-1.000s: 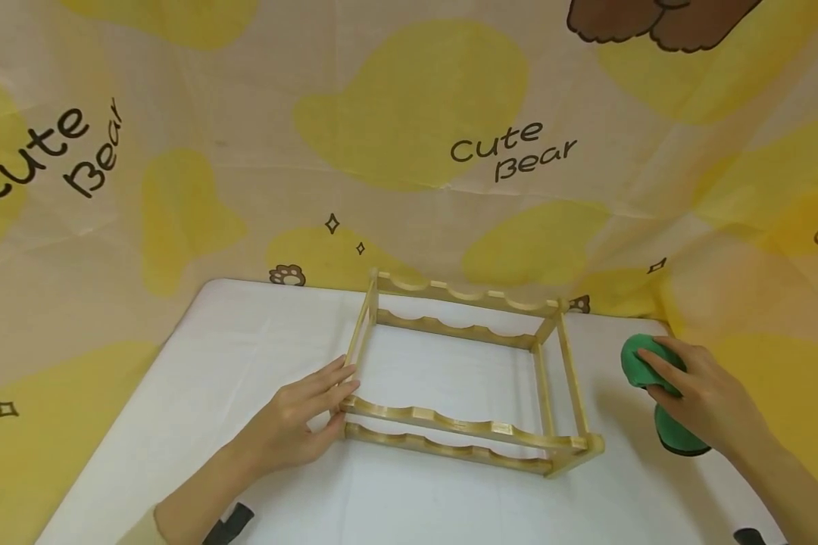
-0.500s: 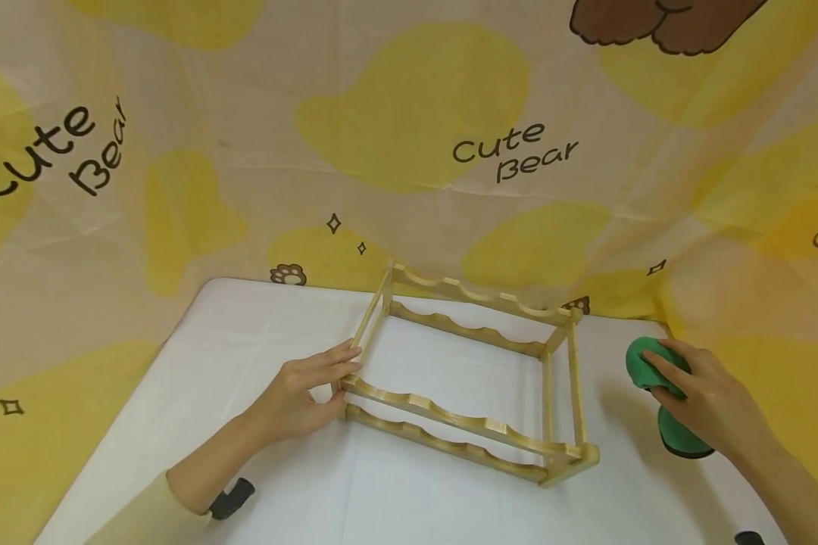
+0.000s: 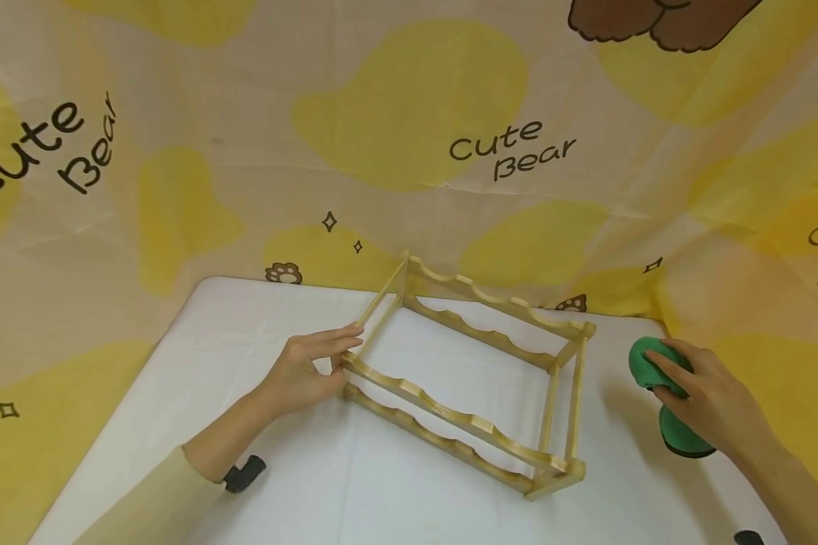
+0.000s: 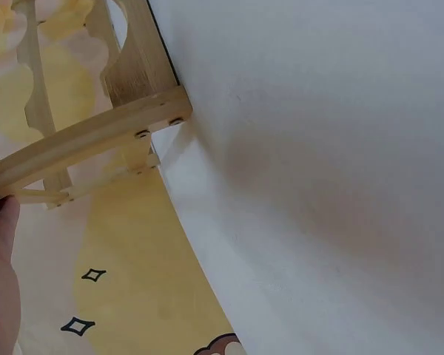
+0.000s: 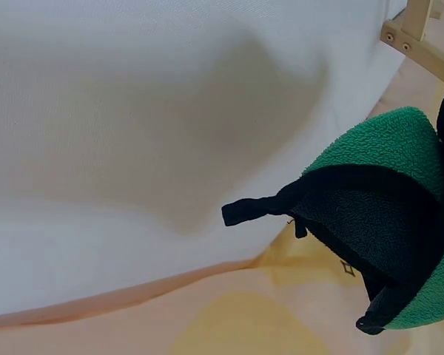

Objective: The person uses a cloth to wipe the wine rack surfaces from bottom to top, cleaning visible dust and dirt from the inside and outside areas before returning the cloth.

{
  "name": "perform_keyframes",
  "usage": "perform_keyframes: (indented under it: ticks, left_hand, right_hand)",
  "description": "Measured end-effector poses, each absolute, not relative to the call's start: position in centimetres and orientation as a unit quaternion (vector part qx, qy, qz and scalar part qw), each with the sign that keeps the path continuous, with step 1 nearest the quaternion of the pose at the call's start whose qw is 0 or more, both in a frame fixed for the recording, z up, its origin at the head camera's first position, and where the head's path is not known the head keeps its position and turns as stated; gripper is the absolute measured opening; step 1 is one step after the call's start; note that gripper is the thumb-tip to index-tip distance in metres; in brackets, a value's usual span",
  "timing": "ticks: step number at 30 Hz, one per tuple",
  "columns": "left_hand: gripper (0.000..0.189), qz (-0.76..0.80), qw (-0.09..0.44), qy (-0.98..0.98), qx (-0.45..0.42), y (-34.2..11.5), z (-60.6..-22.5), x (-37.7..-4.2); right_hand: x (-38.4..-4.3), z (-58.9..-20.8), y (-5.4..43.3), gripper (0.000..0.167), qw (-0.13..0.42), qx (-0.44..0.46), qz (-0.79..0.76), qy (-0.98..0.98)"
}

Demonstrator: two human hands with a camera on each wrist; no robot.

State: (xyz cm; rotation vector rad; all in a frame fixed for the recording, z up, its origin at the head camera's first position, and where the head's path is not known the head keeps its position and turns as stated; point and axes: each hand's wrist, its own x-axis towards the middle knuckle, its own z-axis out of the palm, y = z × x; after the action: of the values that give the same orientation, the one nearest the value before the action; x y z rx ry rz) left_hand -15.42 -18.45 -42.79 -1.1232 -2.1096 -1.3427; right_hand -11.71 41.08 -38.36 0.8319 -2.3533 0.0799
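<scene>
A pale wooden rack (image 3: 443, 409) with scalloped rails stands at an angle on the white table. My left hand (image 3: 307, 372) grips its left front corner, thumb in front and fingers over the end post. The left wrist view shows the rack's end (image 4: 89, 144) with screw heads, and part of my left hand (image 4: 0, 281) at its edge. To the rack's right, my right hand (image 3: 705, 393) holds a folded green cloth (image 3: 654, 367) above the table, apart from the rack. The right wrist view shows the cloth (image 5: 392, 140) with black trim, a dark underside and a small loop.
The white tabletop (image 3: 266, 318) runs back to a yellow patterned curtain (image 3: 409, 121), which also hangs at left and right. The rack's far left corner stands close to the curtain. A black strap piece (image 3: 245, 473) shows beside the left wrist.
My left hand has turned the rack clockwise: its left end has gone back and its right front corner has come nearer. The right hand with the cloth has barely moved.
</scene>
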Motion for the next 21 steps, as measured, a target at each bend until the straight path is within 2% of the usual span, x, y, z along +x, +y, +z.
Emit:
perform_keyframes:
  ticks: [12,14,19,21]
  left_hand:
    - [0.056,-0.47,0.152,-0.804,-0.332,-17.9,-42.4,-16.3]
    - [0.056,-0.444,0.179,-0.813,-0.332,-17.6,-42.3,-15.9]
    - [0.052,-0.349,0.315,-0.797,-0.379,-15.2,-41.8,-14.3]
    - [0.05,-0.328,0.346,-0.784,-0.399,-13.6,-41.6,-13.6]
  right_hand:
    - [-11.6,-38.6,41.2,0.081,0.309,0.312,0.053,-0.897]
    - [-11.5,-38.6,41.0,0.081,0.306,0.309,0.056,-0.899]
    - [-11.4,-38.7,41.0,0.08,0.305,0.303,0.048,-0.902]
    - [-11.3,-38.7,41.1,0.081,0.306,0.303,0.048,-0.901]
